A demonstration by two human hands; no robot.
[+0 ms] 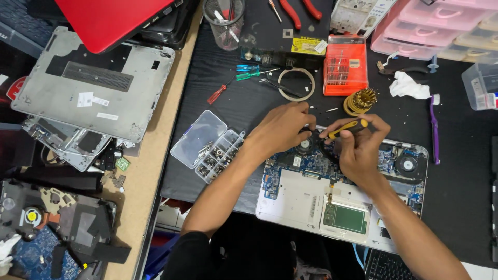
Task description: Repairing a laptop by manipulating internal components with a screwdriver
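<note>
Head view: the left hand (282, 128) is resting fingers-down on the left fan (305, 145) of an opened laptop (301, 199) lying on the black table (456, 207); whether those fingers are pinching anything, I cannot tell. The right hand (360, 148) is gripping a yellow-handled screwdriver (346, 127), fingers curled around it, just beside the fan. A clear screw box (207, 146) is sitting near the left forearm.

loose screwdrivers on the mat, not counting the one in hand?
3: a blue screwdriver and a green screwdriver side by side below the mesh cup, a red screwdriver beneath. Others may be hidden.
</note>
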